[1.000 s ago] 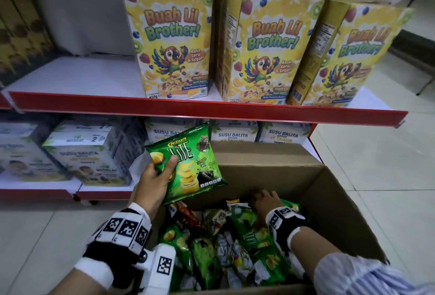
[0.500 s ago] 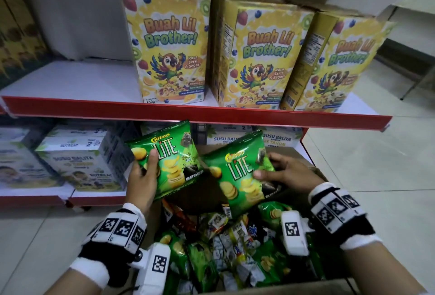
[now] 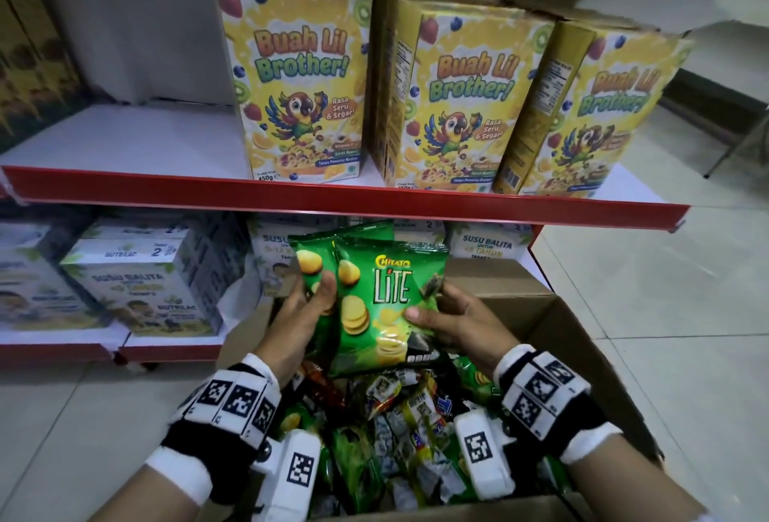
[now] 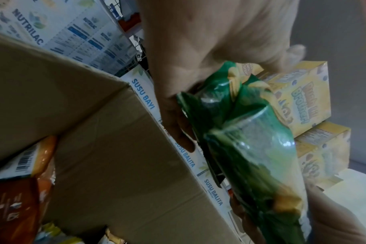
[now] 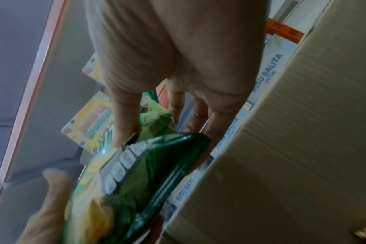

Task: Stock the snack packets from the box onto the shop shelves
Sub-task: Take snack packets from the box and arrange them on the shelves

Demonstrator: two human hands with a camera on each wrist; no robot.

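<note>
Left hand [image 3: 301,309] fingers grip rear packet [image 3: 310,267]; right hand [image 3: 457,319] pinches front packet [image 3: 385,305], seemingly overlapping, above box [image 3: 582,338].

Between our hands [image 3: 299,313], glossy crinkled plastic packets [image 3: 387,305]; below them, a matt corrugated cardboard box [image 3: 582,338].

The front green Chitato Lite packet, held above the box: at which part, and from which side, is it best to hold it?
Probably by its side edges. The front Chitato Lite packet stands upright and puffy, overlapping the rear packet. The right hand already pinches its right edge, thumb on the face and fingers behind. The left hand holds the packets from the left. Coming in from the sides keeps the chips uncrushed.
</note>
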